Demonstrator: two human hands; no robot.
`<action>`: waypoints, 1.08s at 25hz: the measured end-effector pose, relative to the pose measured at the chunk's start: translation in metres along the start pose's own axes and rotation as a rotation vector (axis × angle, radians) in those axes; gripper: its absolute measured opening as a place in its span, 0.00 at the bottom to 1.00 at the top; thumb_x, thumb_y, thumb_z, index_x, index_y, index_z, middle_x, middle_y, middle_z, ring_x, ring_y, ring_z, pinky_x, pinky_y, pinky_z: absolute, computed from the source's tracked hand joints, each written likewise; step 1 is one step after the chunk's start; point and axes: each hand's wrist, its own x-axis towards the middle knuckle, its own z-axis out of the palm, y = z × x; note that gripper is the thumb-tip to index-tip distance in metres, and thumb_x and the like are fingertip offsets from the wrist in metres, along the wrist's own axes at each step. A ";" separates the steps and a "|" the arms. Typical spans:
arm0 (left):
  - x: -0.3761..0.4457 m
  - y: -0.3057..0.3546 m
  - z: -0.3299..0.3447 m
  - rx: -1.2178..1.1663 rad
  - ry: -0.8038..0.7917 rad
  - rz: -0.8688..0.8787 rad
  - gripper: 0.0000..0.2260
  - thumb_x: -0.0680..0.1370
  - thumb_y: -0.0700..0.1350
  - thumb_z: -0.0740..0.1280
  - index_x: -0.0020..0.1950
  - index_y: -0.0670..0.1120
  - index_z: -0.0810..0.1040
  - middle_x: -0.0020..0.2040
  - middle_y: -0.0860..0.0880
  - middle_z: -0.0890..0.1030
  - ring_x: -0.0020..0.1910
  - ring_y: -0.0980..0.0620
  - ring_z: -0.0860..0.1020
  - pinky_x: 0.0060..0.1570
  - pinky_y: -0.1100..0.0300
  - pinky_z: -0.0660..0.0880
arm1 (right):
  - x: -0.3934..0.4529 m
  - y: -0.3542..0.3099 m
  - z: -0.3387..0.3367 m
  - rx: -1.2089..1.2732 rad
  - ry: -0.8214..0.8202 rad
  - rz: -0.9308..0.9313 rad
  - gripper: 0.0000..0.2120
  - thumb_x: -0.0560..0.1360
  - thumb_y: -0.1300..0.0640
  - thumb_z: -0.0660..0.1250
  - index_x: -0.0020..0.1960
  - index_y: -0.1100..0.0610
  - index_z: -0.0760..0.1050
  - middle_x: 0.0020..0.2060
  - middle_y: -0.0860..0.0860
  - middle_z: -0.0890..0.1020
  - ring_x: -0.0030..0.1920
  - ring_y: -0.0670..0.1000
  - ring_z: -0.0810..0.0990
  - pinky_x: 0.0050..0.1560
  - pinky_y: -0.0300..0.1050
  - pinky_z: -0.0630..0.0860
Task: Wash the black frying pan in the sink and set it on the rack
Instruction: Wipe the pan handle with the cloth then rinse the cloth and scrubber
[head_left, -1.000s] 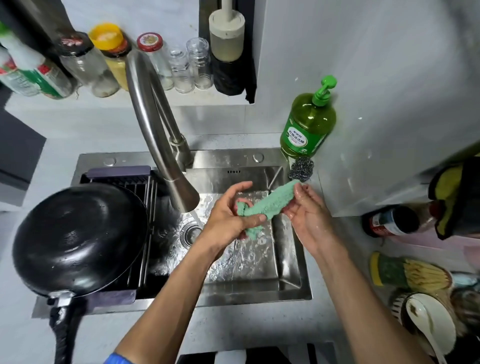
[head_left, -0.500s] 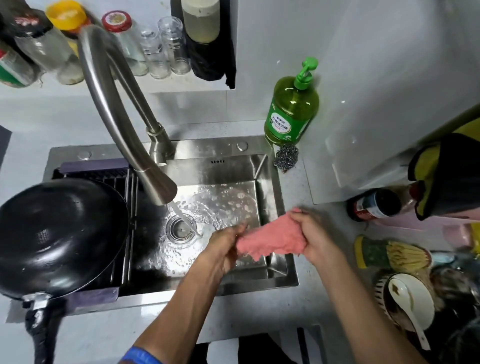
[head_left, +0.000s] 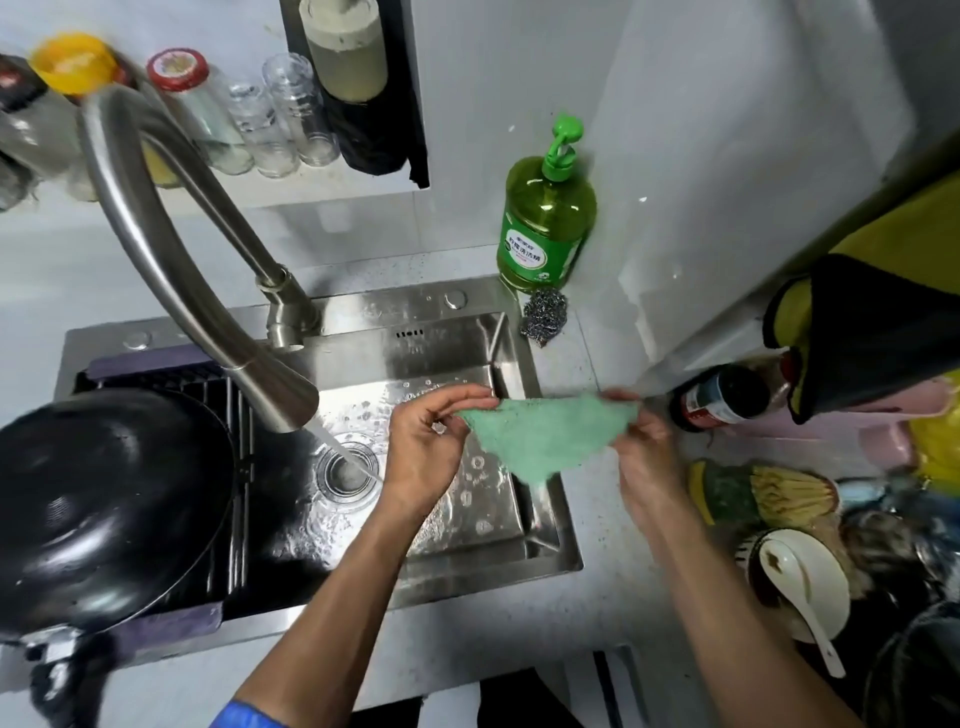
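Note:
The black frying pan (head_left: 104, 499) lies upside down on the dark rack (head_left: 228, 467) over the left part of the steel sink (head_left: 467, 343), its handle pointing toward me at the lower left. Over the sink's right side, my left hand (head_left: 426, 447) and my right hand (head_left: 644, 441) each pinch a corner of a green cloth (head_left: 545, 431), stretched out flat between them. Water runs from the tap (head_left: 208, 291) into the drain (head_left: 348, 467).
A green soap bottle (head_left: 545, 223) and a steel scourer (head_left: 543, 314) stand at the sink's back right corner. Jars and glasses line the shelf behind the tap. A dark bottle (head_left: 722, 395), brushes and a bowl with a white spoon (head_left: 795, 582) crowd the right counter.
The cloth was bunched between my hands, showing its pink side half a second ago; now it is spread open, green side up. My right hand has moved out over the counter edge.

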 end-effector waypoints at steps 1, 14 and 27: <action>0.001 0.001 0.001 -0.016 0.016 -0.003 0.19 0.70 0.22 0.65 0.45 0.45 0.84 0.50 0.48 0.85 0.53 0.52 0.82 0.49 0.55 0.79 | 0.001 0.001 0.002 -0.009 0.023 0.004 0.25 0.73 0.77 0.64 0.36 0.48 0.85 0.39 0.41 0.85 0.40 0.40 0.82 0.39 0.35 0.78; 0.039 0.023 -0.002 -0.129 -0.056 -0.174 0.14 0.74 0.30 0.68 0.53 0.45 0.84 0.46 0.53 0.86 0.45 0.58 0.83 0.43 0.68 0.76 | -0.002 -0.024 -0.002 -0.063 0.078 -0.139 0.21 0.78 0.67 0.65 0.49 0.40 0.85 0.52 0.43 0.86 0.51 0.44 0.82 0.46 0.36 0.79; 0.060 0.008 0.006 0.568 -0.164 -0.093 0.10 0.72 0.31 0.72 0.49 0.43 0.85 0.42 0.55 0.79 0.36 0.63 0.75 0.36 0.78 0.69 | -0.010 0.012 0.012 -0.398 0.170 0.154 0.08 0.77 0.60 0.70 0.46 0.48 0.81 0.43 0.46 0.84 0.43 0.46 0.80 0.38 0.33 0.72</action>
